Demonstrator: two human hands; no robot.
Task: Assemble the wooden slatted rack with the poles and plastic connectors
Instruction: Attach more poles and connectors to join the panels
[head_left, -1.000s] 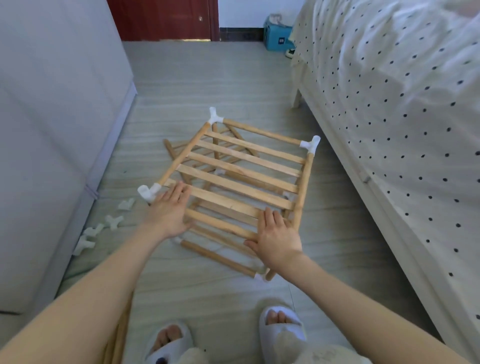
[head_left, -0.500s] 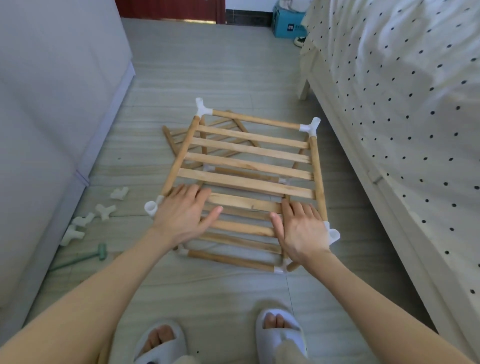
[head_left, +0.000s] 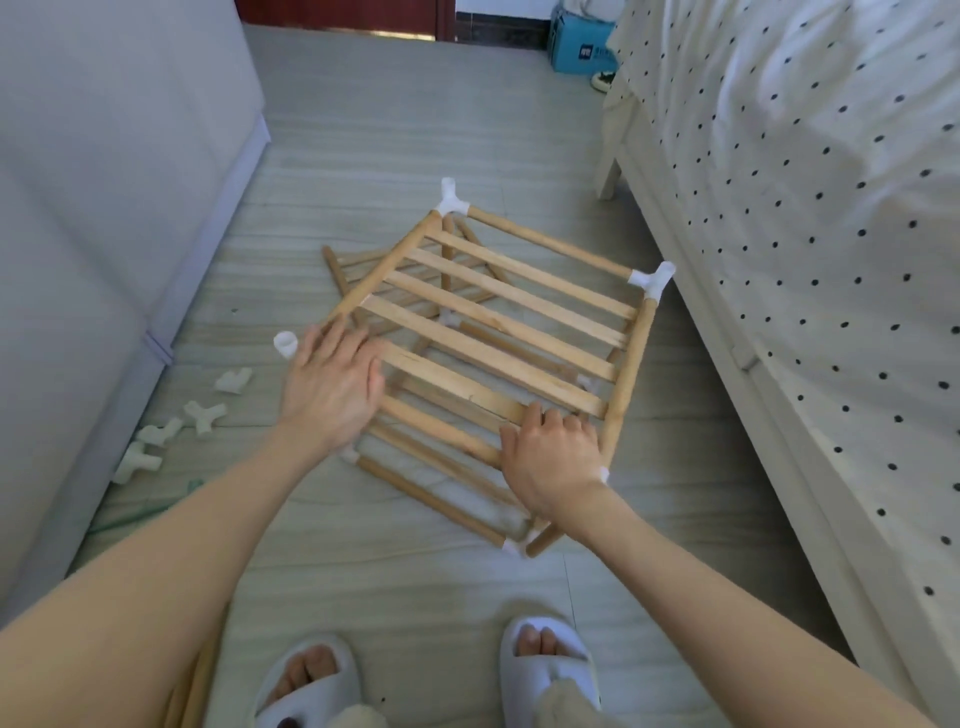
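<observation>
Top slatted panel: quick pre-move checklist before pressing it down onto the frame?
1. Left hand flat on the top slatted panel: ok.
2. Right hand gripping a near slat: ok.
3. Far corner connectors fitted on the panel: ok.
4. Near-left connector on its corner, socket open: ok.
5. Panel squared over the lower panel: not ok, it sits skewed.
6. Near-right corner seating: cannot tell, the hand covers it.
7. Spare connectors on the floor by the wall: ok.
</observation>
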